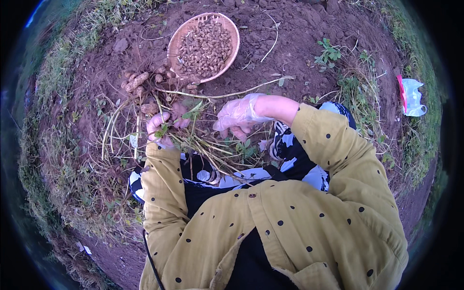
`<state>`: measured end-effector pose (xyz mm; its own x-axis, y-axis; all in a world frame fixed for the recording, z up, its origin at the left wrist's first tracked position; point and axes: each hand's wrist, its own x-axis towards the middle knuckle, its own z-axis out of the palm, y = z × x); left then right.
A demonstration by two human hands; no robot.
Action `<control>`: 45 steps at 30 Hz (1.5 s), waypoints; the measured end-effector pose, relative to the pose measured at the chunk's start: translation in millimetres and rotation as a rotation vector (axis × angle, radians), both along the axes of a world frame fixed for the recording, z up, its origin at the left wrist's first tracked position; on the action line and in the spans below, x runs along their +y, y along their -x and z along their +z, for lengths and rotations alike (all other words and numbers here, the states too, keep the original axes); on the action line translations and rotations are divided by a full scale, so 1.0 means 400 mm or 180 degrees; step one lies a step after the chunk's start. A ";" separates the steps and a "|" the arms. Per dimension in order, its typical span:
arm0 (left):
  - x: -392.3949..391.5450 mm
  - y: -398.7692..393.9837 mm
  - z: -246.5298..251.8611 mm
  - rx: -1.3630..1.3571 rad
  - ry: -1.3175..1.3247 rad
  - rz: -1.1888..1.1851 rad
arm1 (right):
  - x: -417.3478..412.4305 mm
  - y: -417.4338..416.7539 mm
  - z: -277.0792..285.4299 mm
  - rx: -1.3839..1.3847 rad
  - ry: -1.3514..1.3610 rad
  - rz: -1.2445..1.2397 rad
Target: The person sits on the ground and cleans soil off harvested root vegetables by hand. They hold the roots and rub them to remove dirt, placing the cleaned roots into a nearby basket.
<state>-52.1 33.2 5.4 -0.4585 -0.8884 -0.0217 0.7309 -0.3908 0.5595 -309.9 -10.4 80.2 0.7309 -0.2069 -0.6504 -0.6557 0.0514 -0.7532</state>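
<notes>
My left hand (159, 127), in a clear plastic glove, is closed around the stems of an uprooted peanut plant (203, 145). Peanut pods (136, 83) with soil on them cluster at its root end, just beyond that hand. The leafy stems trail back toward my lap. To the right, my right hand (239, 116), also in a clear glove, hovers near a long bare stem (232, 95). Its fingers are curled downward and partly hidden, and I cannot make out anything in them. Ahead lies a round woven basket (235, 40) holding many loose peanuts (206, 49).
Brown soil (290, 40) surrounds the basket. Pulled vines (98, 181) are heaped at my left, and more plants (357, 90) lie at my right. Farther right, a clear plastic bag (412, 97) with a red edge rests on the grass.
</notes>
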 end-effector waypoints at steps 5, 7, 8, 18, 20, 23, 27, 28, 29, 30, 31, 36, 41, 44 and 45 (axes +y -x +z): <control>0.007 -0.082 0.015 0.0072 -0.0029 0.0156 | -0.093 0.120 0.118 -0.0455 0.0411 -0.1267; -0.017 -0.064 0.014 0.0051 0.0150 -0.0024 | -0.137 0.109 0.153 -0.0910 0.0953 -0.2234; -0.029 -0.051 0.005 0.0052 0.0194 -0.0109 | -0.191 0.103 0.117 -0.1169 0.1340 -0.2351; -0.003 0.018 0.012 -0.1988 -0.0920 0.1095 | -0.201 -0.032 0.067 -0.1790 0.2265 -0.2531; -0.014 0.041 0.007 -0.2038 -0.0909 0.1219 | -0.174 -0.050 0.075 -0.2085 0.2262 -0.2437; -0.021 0.072 0.008 -0.2155 -0.1050 0.1203 | -0.128 -0.075 0.110 -0.1809 0.1987 -0.2548; -0.037 0.105 -0.039 -0.2088 -0.0665 0.1869 | -0.120 -0.057 0.107 -0.1243 0.3145 -0.1770; -0.044 0.104 -0.049 -0.2051 -0.0560 0.1773 | -0.116 -0.060 0.091 -0.1433 0.3106 -0.1840; -0.049 0.103 -0.057 -0.2015 -0.0456 0.1679 | -0.115 -0.063 0.071 -0.1625 0.3063 -0.1908; -0.030 0.115 -0.056 -0.2145 -0.0257 0.1718 | -0.118 -0.058 0.061 -0.1443 0.3155 -0.1759; -0.036 0.114 -0.054 -0.2381 0.0189 0.1524 | -0.124 -0.051 0.053 -0.1261 0.3242 -0.1609; -0.045 0.126 -0.054 -0.2246 0.0087 0.1429 | -0.125 -0.049 0.048 -0.0937 0.3534 -0.1312; -0.049 0.151 -0.020 -0.2178 -0.0312 0.1550 | -0.131 -0.040 0.029 -0.0853 0.3407 -0.1311; -0.040 0.151 -0.015 -0.2383 -0.0122 0.1648 | -0.125 -0.047 0.034 -0.0843 0.2454 -0.1546; -0.039 0.154 -0.019 -0.2409 -0.0072 0.1665 | -0.124 -0.048 0.036 -0.0806 0.2124 -0.1634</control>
